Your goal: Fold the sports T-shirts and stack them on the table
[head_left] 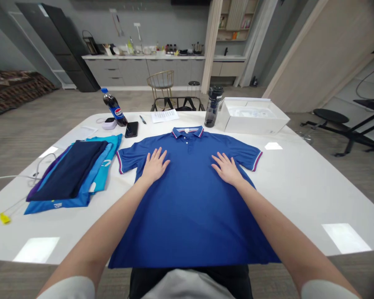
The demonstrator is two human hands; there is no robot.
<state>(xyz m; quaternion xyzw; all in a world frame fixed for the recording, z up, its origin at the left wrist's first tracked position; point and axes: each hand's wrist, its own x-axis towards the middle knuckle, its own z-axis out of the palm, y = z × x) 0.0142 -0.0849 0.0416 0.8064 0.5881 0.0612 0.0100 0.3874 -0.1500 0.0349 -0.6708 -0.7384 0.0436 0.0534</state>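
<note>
A blue polo shirt (190, 199) lies spread front side up on the white table (311, 187), its collar toward the far side and its hem at the near edge. Both short sleeves, trimmed in white and red, stretch out sideways. My left hand (156, 165) rests flat on the left chest of the shirt, fingers spread. On the opposite side of the chest, my right hand (227, 167) also lies flat with its fingers apart. Neither hand grips the fabric.
Left of the shirt sits a stack of folded clothes (71, 170) beside a white cable (34, 178). Along the far side stand a cola bottle (114, 108), phone (131, 129), pen (142, 119), paper (164, 116), dark water bottle (213, 107) and white box (252, 116).
</note>
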